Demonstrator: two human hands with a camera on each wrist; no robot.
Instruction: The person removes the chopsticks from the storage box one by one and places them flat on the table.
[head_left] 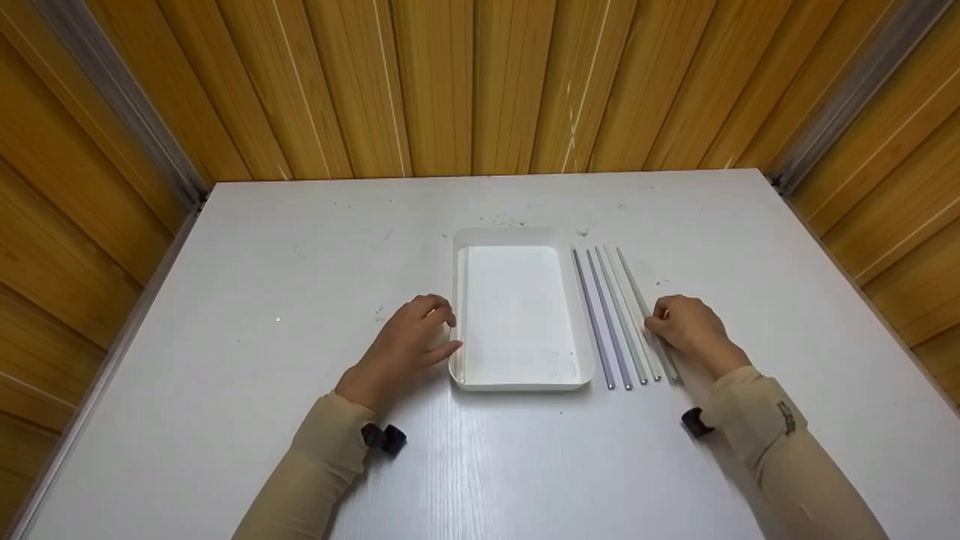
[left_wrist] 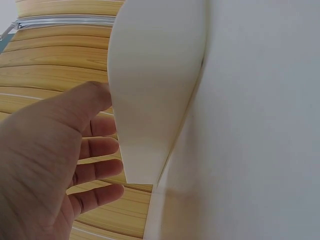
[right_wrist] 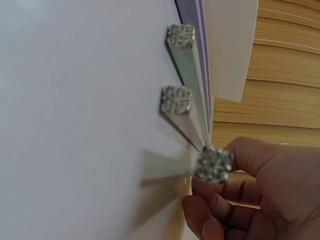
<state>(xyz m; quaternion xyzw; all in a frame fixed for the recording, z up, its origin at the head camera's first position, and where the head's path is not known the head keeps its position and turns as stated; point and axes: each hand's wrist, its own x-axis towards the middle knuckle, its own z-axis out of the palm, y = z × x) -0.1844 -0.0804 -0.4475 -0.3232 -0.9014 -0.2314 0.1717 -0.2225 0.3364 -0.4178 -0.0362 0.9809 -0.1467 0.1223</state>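
My right hand [head_left: 686, 326] pinches the rightmost chopstick [head_left: 630, 279] between thumb and fingers. In the right wrist view its glittery silver end [right_wrist: 213, 165] points at the camera, beside a pale pinkish chopstick [right_wrist: 176, 100] and a green one [right_wrist: 181, 36]. Two purple chopsticks [head_left: 594, 321] lie farther left in the same row, alongside the tray. At the left wall of the white rectangular tray [head_left: 517, 388] is my left hand [head_left: 409, 334], its fingers spread and loosely bent. The left wrist view shows that thumb and the fingers [left_wrist: 100, 170] right at the tray's rim.
All of this rests on a white table [head_left: 225, 375], with small dark marks behind the tray. Wood-patterned panels [head_left: 510, 90] stand behind the table and at both sides. Black wrist devices [head_left: 394, 440] hang at both sleeves.
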